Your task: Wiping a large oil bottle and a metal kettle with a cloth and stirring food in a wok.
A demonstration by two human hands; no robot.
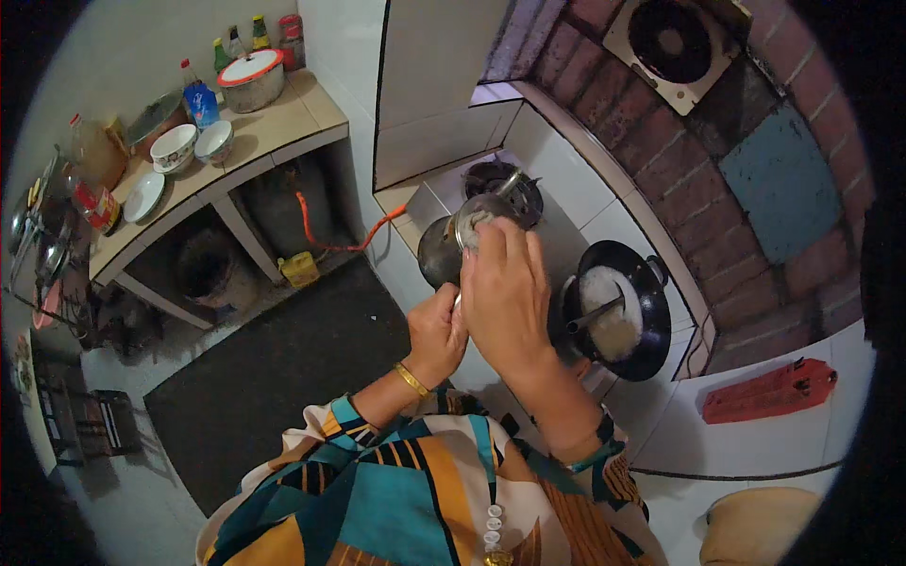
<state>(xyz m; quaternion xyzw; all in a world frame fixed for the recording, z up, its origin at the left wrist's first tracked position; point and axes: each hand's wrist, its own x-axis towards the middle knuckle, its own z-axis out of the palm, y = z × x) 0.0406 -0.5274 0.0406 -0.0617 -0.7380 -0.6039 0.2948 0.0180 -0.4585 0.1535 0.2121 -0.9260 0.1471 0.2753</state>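
Note:
A dark metal vessel [437, 255] with a spout-like metal part tilts in front of me, beside the gas stove; my hands hide much of its shape. My left hand [435, 332] is closed round a pale, handle-like part just below it. The fingers of my right hand [506, 290] press a greyish cloth or scrubbing pad [478, 225] against the rounded, rimmed metal. Behind the vessel is a black gas burner [488, 177]. To the right of my right hand, a black wok [655, 329] holds whitish, foamy liquid, with a dark long-handled utensil [594, 315] resting in it.
Orange gas hose [347, 247] runs from beneath the left counter to the stove. That tiled counter [311, 106] carries bowls, bottles and a lidded pot [251, 88]. A red plastic object [768, 393] lies on the right ledge. A ventilation fan [670, 42] sits in the brick wall.

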